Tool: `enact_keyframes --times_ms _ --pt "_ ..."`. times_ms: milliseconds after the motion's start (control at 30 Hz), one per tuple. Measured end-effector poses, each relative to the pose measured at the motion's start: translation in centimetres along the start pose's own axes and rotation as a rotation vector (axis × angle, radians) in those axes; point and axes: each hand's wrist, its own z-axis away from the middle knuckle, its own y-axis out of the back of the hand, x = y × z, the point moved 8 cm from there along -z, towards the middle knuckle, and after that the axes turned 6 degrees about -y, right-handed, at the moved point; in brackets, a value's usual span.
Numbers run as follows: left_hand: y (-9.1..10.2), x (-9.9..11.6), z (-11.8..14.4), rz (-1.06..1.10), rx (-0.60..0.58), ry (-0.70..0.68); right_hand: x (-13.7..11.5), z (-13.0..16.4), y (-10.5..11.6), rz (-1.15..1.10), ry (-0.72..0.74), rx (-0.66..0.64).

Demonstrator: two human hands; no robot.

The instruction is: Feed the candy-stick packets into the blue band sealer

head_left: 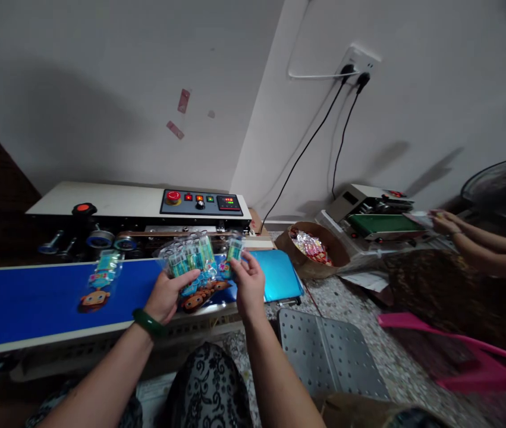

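My left hand (166,296), with a green bangle on the wrist, grips a fanned bunch of clear plastic packets (194,257). They have teal and green contents and brown cartoon figures at the lower end. Between the thumb and fingers of my right hand (250,285) is a single packet (233,246) of the same kind, held upright just right of the bunch. Both hands are over the right part of a blue conveyor belt (34,300). Farther left, another such packet (101,276) lies on the belt, its top edge by the rollers of the band sealer (105,197).
The sealer's control panel (201,202) has a red stop button. A shiny blue plate (277,274) ends the belt. To the right are a brown container (291,261) of packets, a grey perforated stool (328,351), a pink stool (458,345), and a co-worker's hands (445,222) at a smaller green-belt machine (377,227).
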Motion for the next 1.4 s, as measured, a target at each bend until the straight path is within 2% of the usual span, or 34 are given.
enact_keyframes --times_ms 67,167,267,333,500,633,667,767,833,933,1033,1167,1233,1300,1400 --pt "0.5 0.2 -0.1 -0.013 0.028 0.003 -0.2 -1.1 2.2 0.016 -0.021 0.084" --pt "1.1 0.9 -0.1 -0.031 0.060 -0.017 0.0 -3.0 5.2 0.096 -0.127 0.139" --pt "1.2 1.4 -0.1 -0.033 0.064 -0.048 0.2 -4.6 6.7 0.194 -0.203 0.136" --pt "1.0 1.4 0.0 -0.034 0.053 -0.049 0.2 -5.6 6.8 0.231 -0.228 0.122" --pt "0.6 1.2 -0.1 -0.049 0.011 -0.049 0.6 -7.6 5.3 0.299 -0.254 0.061" --pt "0.3 0.8 -0.2 -0.028 -0.008 -0.007 -0.5 -6.8 3.7 0.304 -0.146 0.075" --pt "0.2 0.7 -0.2 -0.024 -0.014 -0.001 -0.7 -6.0 2.7 0.296 -0.113 0.021" --pt "-0.1 0.4 -0.2 -0.029 -0.040 0.004 -1.1 -2.9 -1.5 0.290 -0.046 -0.271" --pt "-0.3 0.0 -0.1 -0.033 -0.051 0.015 -1.2 -1.2 -3.2 0.291 -0.006 -0.367" --pt "-0.5 -0.3 0.0 -0.022 -0.048 0.024 -1.2 -0.3 -3.4 0.245 0.061 -0.299" --pt "-0.8 -0.3 0.1 -0.012 -0.046 0.005 -0.5 -0.2 -2.6 0.167 0.041 -0.198" --pt "-1.3 -0.3 0.3 -0.030 -0.073 0.005 0.4 0.2 -2.4 0.083 -0.042 -0.225" --pt "-1.4 -0.3 0.4 -0.054 -0.072 0.013 -0.1 -0.1 -1.0 0.043 -0.007 -0.136" --pt "-1.1 -0.2 0.5 -0.076 -0.042 0.020 -0.8 -0.9 1.6 0.021 0.022 0.009" --pt "-0.6 -0.1 0.5 -0.062 -0.002 0.034 -0.9 -2.8 5.4 0.063 -0.044 0.155"
